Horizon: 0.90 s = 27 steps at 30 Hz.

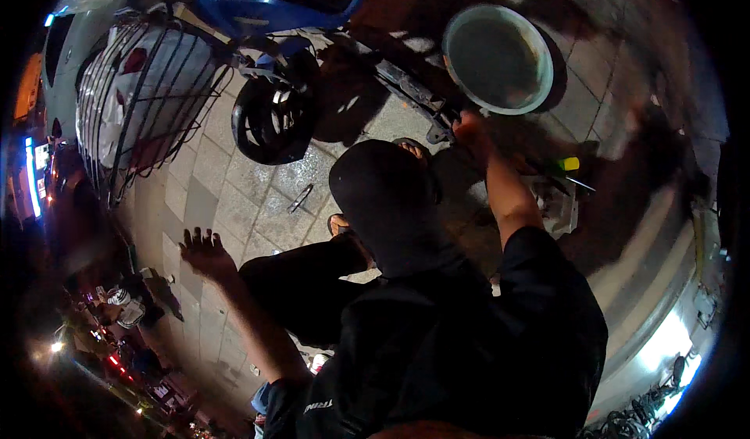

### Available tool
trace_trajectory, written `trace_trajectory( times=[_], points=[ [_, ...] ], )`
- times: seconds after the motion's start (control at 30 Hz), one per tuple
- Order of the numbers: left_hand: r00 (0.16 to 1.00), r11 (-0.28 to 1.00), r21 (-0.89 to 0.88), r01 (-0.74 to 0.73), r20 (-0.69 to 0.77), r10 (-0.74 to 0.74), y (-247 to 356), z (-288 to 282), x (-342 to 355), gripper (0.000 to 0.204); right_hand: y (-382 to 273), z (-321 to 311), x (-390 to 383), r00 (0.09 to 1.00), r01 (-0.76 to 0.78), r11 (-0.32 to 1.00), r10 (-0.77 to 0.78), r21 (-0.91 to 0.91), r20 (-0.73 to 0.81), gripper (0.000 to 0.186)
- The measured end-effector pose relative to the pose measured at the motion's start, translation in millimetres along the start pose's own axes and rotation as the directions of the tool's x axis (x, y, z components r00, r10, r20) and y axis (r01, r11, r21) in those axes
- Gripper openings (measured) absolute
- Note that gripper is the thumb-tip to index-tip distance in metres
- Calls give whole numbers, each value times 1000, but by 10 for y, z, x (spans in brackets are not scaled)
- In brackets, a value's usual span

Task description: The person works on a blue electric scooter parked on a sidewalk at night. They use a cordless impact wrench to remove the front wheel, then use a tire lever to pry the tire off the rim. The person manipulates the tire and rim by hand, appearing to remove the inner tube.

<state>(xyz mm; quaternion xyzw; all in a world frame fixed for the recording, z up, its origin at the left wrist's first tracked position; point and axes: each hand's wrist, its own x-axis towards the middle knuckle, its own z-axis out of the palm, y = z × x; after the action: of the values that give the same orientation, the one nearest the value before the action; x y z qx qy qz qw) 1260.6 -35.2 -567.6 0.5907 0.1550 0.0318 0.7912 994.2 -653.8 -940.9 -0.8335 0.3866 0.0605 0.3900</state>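
My left hand is held out over the pavement at the left, fingers spread, with nothing in it. On the right, my right hand is closed at the lower end of a long, dark metal part. Shadow hides what its fingers hold. Just beyond that hand stands a round, pale-rimmed basin of dark liquid. A small slim tool, like pliers, lies on the paving between my hands. To the right of my right forearm is a yellow tool handle with a thin metal rod close by.
A wire basket with a plastic-wrapped load rises at the left. Next to it are a black wheel-like part and a blue vehicle body. A pale, cluttered tray sits at my right. My bent black-clad knee takes up the middle.
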Motion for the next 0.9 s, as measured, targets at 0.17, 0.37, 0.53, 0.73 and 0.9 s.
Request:
trace_trajectory(
  times=[0.17,0.37,0.53,0.73,0.9],
  points=[
    [996,991,110,-76,-30,80,48,95,-167,52,-970,-188,-429,995,95,995,-94,31,-25,81],
    [996,996,52,-71,61,68,17,379,-242,47,-1562,-281,-13,997,73,987,-72,-140,12,83],
    [978,994,-52,-99,177,106,-63,423,-257,52,-1552,-291,50,901,344,931,-364,-123,-237,66],
    [959,983,-82,-166,221,180,9,209,-256,60,-1660,-231,-12,993,119,931,-116,-345,29,54],
    [937,960,-92,-263,214,277,-24,46,-249,52,-1717,-243,49,996,83,857,-87,-508,15,58]
  ],
)
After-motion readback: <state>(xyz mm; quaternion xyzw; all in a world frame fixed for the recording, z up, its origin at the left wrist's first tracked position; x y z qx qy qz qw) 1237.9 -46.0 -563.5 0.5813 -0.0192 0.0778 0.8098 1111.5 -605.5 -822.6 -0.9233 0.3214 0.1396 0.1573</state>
